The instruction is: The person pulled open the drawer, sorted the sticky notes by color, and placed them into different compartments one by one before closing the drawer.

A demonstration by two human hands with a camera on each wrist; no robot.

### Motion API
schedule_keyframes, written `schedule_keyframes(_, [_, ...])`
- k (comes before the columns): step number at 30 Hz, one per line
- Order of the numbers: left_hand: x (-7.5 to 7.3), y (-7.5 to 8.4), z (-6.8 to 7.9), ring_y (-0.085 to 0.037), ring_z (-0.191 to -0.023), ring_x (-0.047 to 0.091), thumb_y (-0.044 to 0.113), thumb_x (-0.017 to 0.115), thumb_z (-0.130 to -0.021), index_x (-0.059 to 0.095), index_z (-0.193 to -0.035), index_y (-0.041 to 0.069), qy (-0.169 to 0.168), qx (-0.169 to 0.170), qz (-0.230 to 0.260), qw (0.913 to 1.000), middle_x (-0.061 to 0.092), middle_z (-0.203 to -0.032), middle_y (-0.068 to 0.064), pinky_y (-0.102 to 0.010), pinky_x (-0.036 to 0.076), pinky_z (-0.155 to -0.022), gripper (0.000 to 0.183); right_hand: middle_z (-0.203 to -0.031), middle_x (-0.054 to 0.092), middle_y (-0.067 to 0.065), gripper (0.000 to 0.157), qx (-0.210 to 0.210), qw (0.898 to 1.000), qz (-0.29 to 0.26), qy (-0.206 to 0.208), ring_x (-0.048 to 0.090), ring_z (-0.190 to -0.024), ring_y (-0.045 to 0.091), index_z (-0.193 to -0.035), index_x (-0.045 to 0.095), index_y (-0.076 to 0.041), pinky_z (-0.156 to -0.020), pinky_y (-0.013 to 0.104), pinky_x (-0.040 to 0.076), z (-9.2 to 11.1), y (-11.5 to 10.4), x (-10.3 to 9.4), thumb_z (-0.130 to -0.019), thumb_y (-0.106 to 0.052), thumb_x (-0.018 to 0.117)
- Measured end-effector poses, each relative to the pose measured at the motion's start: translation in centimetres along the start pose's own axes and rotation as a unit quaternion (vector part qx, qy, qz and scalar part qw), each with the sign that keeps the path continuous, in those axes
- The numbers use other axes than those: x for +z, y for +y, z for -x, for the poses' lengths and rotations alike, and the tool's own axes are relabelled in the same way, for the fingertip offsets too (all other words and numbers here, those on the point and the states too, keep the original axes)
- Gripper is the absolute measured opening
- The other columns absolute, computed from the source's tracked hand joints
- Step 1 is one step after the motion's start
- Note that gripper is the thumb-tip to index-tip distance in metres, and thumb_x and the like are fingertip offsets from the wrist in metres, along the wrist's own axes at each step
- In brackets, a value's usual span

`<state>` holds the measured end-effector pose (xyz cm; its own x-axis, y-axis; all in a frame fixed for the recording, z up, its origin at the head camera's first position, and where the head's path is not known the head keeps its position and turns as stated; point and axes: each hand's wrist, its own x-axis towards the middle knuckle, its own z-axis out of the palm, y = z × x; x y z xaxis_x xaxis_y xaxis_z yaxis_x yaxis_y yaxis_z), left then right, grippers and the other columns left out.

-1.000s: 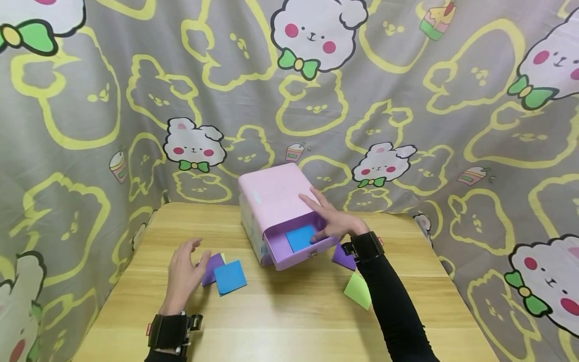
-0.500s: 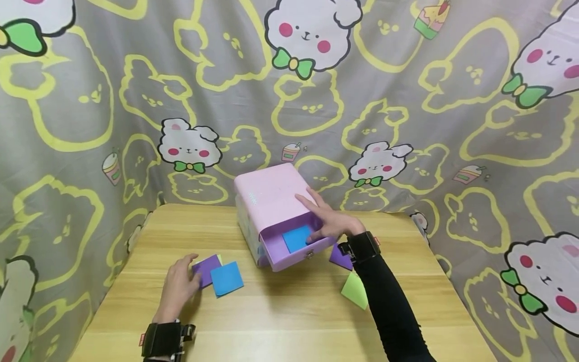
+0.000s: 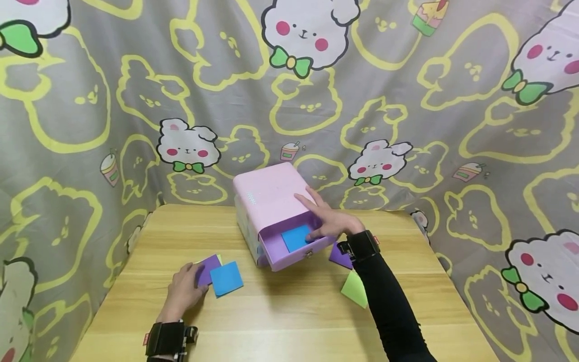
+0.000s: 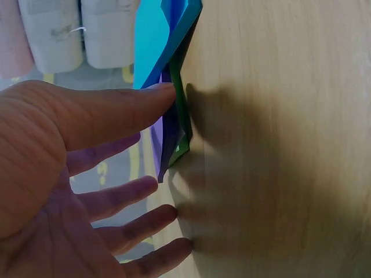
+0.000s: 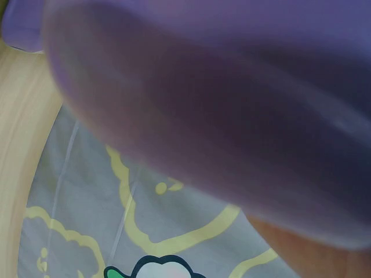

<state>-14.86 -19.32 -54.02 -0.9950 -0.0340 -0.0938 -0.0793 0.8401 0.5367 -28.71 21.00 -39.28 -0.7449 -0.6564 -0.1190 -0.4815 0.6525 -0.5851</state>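
Observation:
My left hand (image 3: 183, 289) is at the near-left edge of a purple paper square (image 3: 208, 270). In the left wrist view its thumb (image 4: 133, 110) overlaps the purple and green paper edges, with the other fingers loosely spread. A blue paper square (image 3: 227, 279) lies over the purple one's right corner. My right hand (image 3: 332, 219) lies at the right side of a pink box (image 3: 271, 196), fingers stretched along its top. The thumb reaches into the pulled-out purple drawer (image 3: 280, 259), at another blue square (image 3: 295, 239). The drawer's wall (image 5: 203, 116) blurs most of the right wrist view.
To the right of the drawer lie a purple square (image 3: 340, 256) and a light green square (image 3: 355, 290), partly covered by the right arm. A wooden table (image 3: 271, 322) carries everything. A patterned grey curtain (image 3: 253, 115) hangs behind and at the sides.
My left hand has come down and its fingertips have reached the purple square. The right hand stays at the box and drawer. The whole head view has shifted slightly.

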Motion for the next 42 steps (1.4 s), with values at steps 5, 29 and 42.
schedule_keyframes(5, [0.2,0.1,-0.2,-0.066,-0.136,0.032,0.009,0.074,-0.087,0.045,-0.147,-0.004,0.000,0.004,0.004,1.0000,0.032,-0.153,-0.041,-0.081,0.030,-0.103,0.068,-0.170,-0.022,0.007,0.112,0.002,1.000,0.007,0.006,-0.006,-0.159,0.043,-0.164,0.009,-0.033,-0.122,0.070,0.022,-0.2,0.1,-0.1,-0.082,-0.021,0.085])
schedule_keyframes(29, [3.1,1.7,0.0,-0.050,-0.123,0.052,0.017,0.086,-0.080,0.063,-0.130,0.000,0.076,0.059,-0.005,0.9953,0.061,-0.132,-0.029,-0.072,0.035,-0.100,0.057,-0.170,-0.024,0.004,0.110,0.007,1.000,-0.003,0.009,-0.009,-0.159,0.041,-0.163,0.009,-0.038,-0.123,0.069,0.018,-0.1,0.5,0.4,-0.084,-0.026,0.084])
schedule_keyframes(42, [2.9,2.4,0.1,-0.046,-0.107,0.053,0.013,0.090,-0.074,0.061,-0.124,-0.012,0.084,0.042,0.001,0.9956,0.059,-0.116,-0.031,-0.060,0.041,-0.087,0.063,-0.170,-0.024,0.004,0.111,0.012,1.000,-0.002,0.011,-0.008,-0.159,0.041,-0.163,0.008,-0.038,-0.122,0.069,0.021,-0.1,0.2,0.5,-0.083,-0.025,0.084])
